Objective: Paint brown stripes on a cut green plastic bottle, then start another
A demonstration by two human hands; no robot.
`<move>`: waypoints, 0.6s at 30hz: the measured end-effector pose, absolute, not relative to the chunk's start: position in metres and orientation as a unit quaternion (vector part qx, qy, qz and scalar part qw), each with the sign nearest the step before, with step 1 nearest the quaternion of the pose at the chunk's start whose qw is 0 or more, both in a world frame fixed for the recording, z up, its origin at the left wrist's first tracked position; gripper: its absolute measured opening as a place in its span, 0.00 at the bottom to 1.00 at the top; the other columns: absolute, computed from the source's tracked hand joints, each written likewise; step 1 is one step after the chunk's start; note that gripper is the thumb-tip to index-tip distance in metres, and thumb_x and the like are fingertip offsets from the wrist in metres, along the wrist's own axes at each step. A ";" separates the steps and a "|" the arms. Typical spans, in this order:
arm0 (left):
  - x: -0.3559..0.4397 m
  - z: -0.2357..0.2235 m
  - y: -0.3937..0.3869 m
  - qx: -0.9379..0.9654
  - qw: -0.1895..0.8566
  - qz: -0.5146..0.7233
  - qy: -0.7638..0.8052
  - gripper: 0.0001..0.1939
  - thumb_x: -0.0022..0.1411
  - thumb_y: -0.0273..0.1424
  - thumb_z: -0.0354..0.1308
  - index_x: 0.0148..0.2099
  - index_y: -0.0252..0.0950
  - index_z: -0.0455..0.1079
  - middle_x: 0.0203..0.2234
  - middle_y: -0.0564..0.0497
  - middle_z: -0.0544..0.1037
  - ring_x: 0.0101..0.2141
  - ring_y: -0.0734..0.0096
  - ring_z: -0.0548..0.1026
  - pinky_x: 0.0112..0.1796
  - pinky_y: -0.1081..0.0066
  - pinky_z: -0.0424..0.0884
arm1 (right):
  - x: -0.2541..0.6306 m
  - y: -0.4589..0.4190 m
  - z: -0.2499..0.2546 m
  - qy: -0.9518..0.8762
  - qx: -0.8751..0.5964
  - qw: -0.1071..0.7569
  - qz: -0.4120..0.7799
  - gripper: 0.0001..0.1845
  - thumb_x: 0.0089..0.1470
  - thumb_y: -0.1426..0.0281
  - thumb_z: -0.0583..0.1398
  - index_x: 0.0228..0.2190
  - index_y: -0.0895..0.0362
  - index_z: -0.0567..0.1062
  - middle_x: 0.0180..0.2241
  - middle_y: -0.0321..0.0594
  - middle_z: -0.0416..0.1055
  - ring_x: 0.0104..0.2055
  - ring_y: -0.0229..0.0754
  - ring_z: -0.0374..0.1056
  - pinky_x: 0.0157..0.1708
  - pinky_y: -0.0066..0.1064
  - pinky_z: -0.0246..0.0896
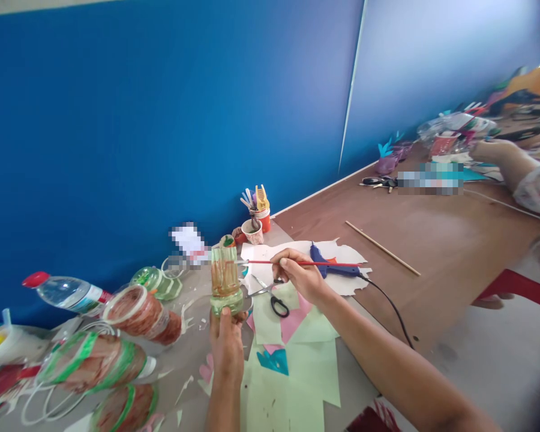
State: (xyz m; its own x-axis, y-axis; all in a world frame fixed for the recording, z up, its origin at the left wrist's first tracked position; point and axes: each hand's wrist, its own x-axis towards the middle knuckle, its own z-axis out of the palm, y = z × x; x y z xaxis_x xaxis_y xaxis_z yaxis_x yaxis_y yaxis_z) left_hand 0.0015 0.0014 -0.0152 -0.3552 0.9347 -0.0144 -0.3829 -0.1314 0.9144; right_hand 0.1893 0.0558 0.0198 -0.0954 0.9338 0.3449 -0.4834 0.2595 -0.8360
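My left hand [227, 342] is closed around the lower end of a see-through greenish plastic cup [225, 294], which looks like a cut bottle with reddish-brown streaks. It is held upright. In my right hand [292, 270] is a thin paintbrush with a red handle [342, 264], pinched between the fingers and lying nearly level. The brush's tip reaches the cup's right side; whether it touches is hard to tell. Below the right hand, scissors with black handles [279, 306] lie on pale green paper [292, 378]. A blue glue gun [326, 264] rests on white paper behind the brush.
Brown-painted containers [137, 315] and a red-capped bottle [69, 293] lie at left. Cups of tools [263, 219] stand by the blue wall [171, 120]. A wooden stick [382, 248] lies on the brown table. The glue gun's black cord [393, 312] hangs off its edge. Another person's arm [506, 162] is at right.
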 end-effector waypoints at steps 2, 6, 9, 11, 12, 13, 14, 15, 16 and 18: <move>0.000 -0.016 0.002 0.301 0.494 0.685 0.443 0.16 0.50 0.44 0.63 0.34 0.39 0.68 0.23 0.56 0.73 0.22 0.74 0.70 0.33 0.64 0.72 | 0.190 0.055 0.022 -0.486 -0.240 0.631 0.555 0.09 0.53 0.67 0.58 0.31 0.59 0.76 0.21 0.37 0.72 0.20 0.32 0.60 0.20 0.25 0.51; -0.004 -0.019 0.004 0.292 0.513 0.679 0.436 0.18 0.48 0.46 0.65 0.32 0.37 0.69 0.22 0.54 0.74 0.23 0.72 0.71 0.34 0.62 0.73 | 0.189 0.053 0.023 -0.522 -0.238 0.590 0.568 0.09 0.53 0.68 0.58 0.29 0.60 0.76 0.20 0.37 0.71 0.21 0.34 0.63 0.20 0.26 0.52; -0.006 -0.021 0.004 0.288 0.523 0.680 0.424 0.18 0.47 0.45 0.66 0.34 0.38 0.71 0.23 0.54 0.75 0.23 0.72 0.71 0.34 0.62 0.73 | 0.190 0.053 0.022 -0.501 -0.244 0.624 0.548 0.09 0.54 0.67 0.58 0.31 0.59 0.76 0.22 0.37 0.72 0.21 0.33 0.61 0.21 0.26 0.52; -0.007 -0.020 0.003 0.287 0.535 0.676 0.417 0.18 0.48 0.45 0.66 0.35 0.38 0.72 0.24 0.53 0.75 0.23 0.71 0.71 0.35 0.62 0.73 | 0.190 0.053 0.022 -0.507 -0.249 0.619 0.545 0.09 0.54 0.67 0.58 0.31 0.59 0.76 0.22 0.37 0.72 0.21 0.33 0.60 0.21 0.26 0.52; -0.007 -0.020 0.003 0.286 0.540 0.674 0.415 0.18 0.49 0.45 0.65 0.36 0.38 0.72 0.24 0.53 0.76 0.24 0.71 0.72 0.35 0.62 0.73 | 0.190 0.053 0.023 -0.520 -0.248 0.603 0.552 0.09 0.54 0.67 0.58 0.30 0.60 0.77 0.21 0.37 0.72 0.21 0.33 0.60 0.21 0.26 0.52; -0.007 -0.019 0.002 0.283 0.545 0.672 0.413 0.18 0.49 0.45 0.65 0.36 0.37 0.73 0.25 0.52 0.76 0.24 0.71 0.72 0.35 0.62 0.73 | 0.190 0.052 0.023 -0.531 -0.246 0.589 0.558 0.09 0.54 0.67 0.58 0.30 0.60 0.77 0.21 0.37 0.71 0.21 0.33 0.61 0.21 0.26 0.53; -0.008 -0.018 0.002 0.279 0.549 0.672 0.411 0.18 0.50 0.45 0.65 0.37 0.37 0.73 0.26 0.52 0.77 0.25 0.71 0.72 0.36 0.62 0.73 | 0.191 0.052 0.023 -0.536 -0.244 0.581 0.561 0.10 0.54 0.67 0.58 0.30 0.60 0.77 0.20 0.37 0.71 0.21 0.34 0.62 0.21 0.26 0.53; -0.008 -0.018 0.001 0.276 0.552 0.672 0.410 0.18 0.50 0.45 0.65 0.37 0.37 0.73 0.26 0.51 0.77 0.25 0.71 0.72 0.36 0.62 0.73 | 0.191 0.052 0.023 -0.534 -0.242 0.586 0.560 0.10 0.54 0.67 0.58 0.30 0.60 0.77 0.21 0.37 0.71 0.21 0.34 0.62 0.21 0.26 0.53; -0.008 -0.017 0.001 0.273 0.554 0.672 0.409 0.18 0.50 0.45 0.65 0.37 0.37 0.74 0.26 0.51 0.77 0.25 0.71 0.73 0.37 0.62 0.73 | 0.191 0.053 0.023 -0.525 -0.242 0.600 0.553 0.10 0.54 0.67 0.58 0.30 0.60 0.77 0.21 0.37 0.71 0.21 0.33 0.61 0.21 0.26 0.53; -0.008 -0.017 0.001 0.270 0.556 0.671 0.409 0.18 0.49 0.45 0.65 0.36 0.36 0.74 0.26 0.50 0.77 0.25 0.70 0.73 0.36 0.62 0.73 | 0.191 0.053 0.022 -0.508 -0.245 0.627 0.537 0.09 0.54 0.67 0.58 0.32 0.59 0.76 0.22 0.37 0.72 0.21 0.33 0.60 0.21 0.26 0.53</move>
State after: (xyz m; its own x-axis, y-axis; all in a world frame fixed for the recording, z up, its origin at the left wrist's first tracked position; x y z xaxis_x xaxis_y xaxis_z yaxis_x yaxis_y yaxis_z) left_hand -0.0077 0.0012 -0.0169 -0.2353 0.9675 -0.0928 -0.5256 -0.0463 0.8495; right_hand 0.1910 0.0534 0.0220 -0.0936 0.9227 0.3740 -0.4245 0.3028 -0.8533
